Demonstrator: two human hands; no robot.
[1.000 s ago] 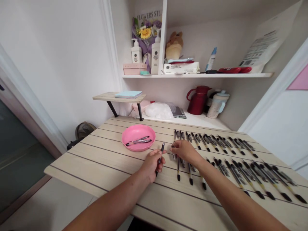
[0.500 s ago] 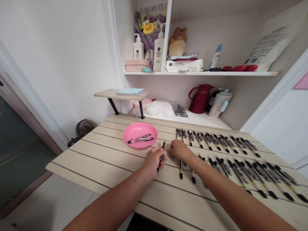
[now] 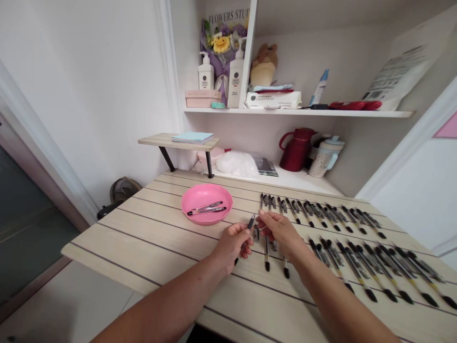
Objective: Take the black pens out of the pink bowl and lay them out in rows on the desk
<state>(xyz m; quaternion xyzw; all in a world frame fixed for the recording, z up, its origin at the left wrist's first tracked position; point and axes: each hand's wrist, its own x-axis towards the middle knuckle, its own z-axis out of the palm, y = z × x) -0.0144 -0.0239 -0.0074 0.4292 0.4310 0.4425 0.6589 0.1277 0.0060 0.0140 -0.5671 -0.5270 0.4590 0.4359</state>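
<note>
My left hand is closed round a black pen, tip pointing up and to the right. My right hand hovers just right of it, fingers pinched at the pen's upper end. What the pinch holds is too small to make out. Both hands are above a slatted wooden table. Several black pens lie in two rows across the table to the right. A pink bowl with two pens in it stands to the left, behind my left hand.
Behind the table, a low shelf holds a red jug, a pale mug and a plastic bag. A small wooden riser carries a blue notebook. Bottles, a box and flowers stand on the upper shelf.
My right hand has lifted off the row of pens and come to the top of the pen in my left hand. My left hand has tilted that pen to the right.
</note>
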